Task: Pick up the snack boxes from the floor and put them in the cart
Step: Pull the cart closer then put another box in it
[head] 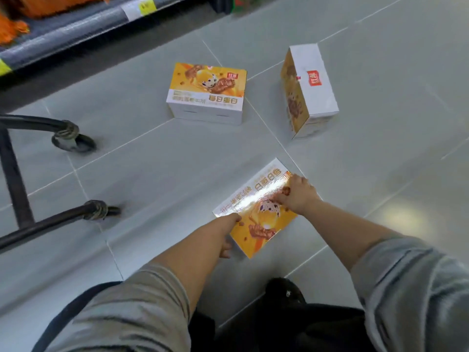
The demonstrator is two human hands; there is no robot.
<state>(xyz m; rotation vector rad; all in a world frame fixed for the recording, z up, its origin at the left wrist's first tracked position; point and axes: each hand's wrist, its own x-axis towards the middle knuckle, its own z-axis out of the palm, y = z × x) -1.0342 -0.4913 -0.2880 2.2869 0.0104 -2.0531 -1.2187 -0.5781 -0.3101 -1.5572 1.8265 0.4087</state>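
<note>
Floor (380,174): grey tiles, on which three snack boxes are spread.
Cart (15,174): only its low frame and castors are seen, at the left.
Flat box (206,92): left untouched, well apart from the hands.
Upright box (309,90): stood on edge, untouched.
Nearest box (256,224): being picked up, it is judged.
Left hand (228,235): curled round the box's left edge.
Right hand (297,194): fingers clamped over its right edge.
Next move: a level lift is called for, then a carry leftward to the cart.
</note>
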